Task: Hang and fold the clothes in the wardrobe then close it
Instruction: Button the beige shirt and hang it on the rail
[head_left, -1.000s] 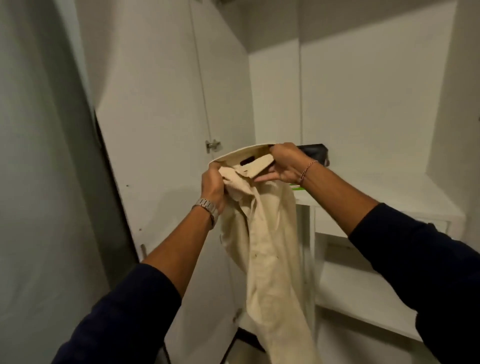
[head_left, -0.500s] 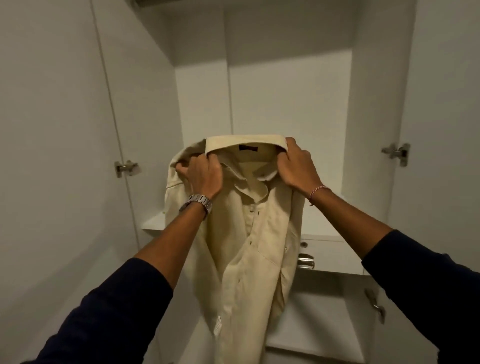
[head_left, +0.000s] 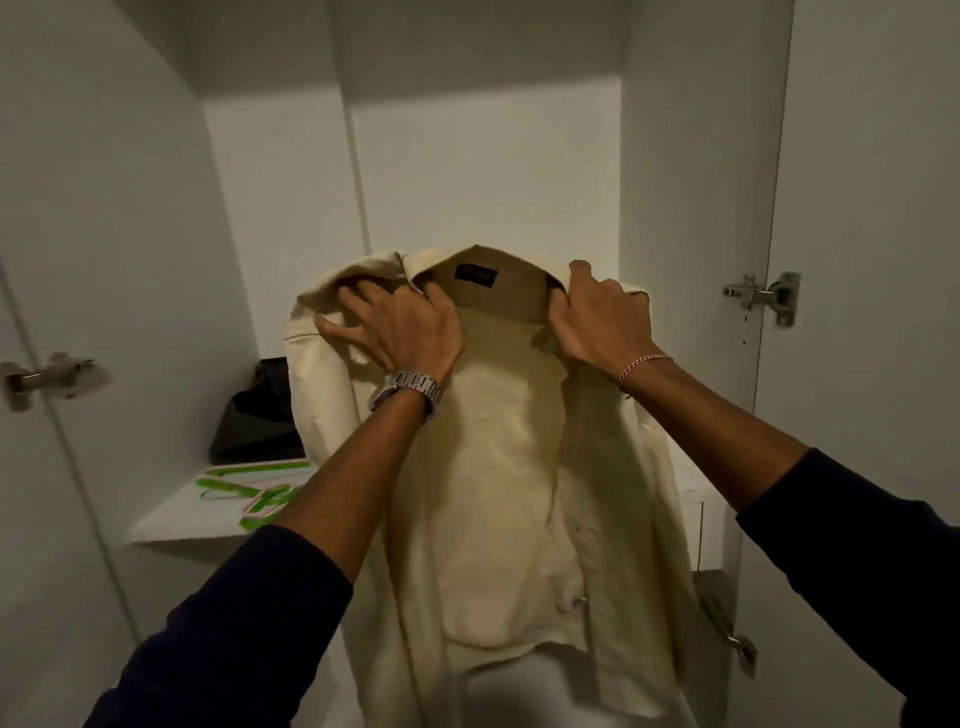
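Cream cotton shirt (head_left: 498, 467) gripped at the collar by left hand (head_left: 400, 327) and right hand (head_left: 597, 322); not yet hung. Green plastic hangers (head_left: 249, 493) unused on left shelf (head_left: 171, 519); wardrobe unclosed.

Your cream cotton shirt (head_left: 498, 467): small dark neck label (head_left: 476, 275) inside collar, print too blurred to read. No other text.

Dark navy sleeves (head_left: 249, 618) pushed up the forearms, silver metal watch (head_left: 408, 389) left, red-and-white string bracelet (head_left: 641, 364) right.
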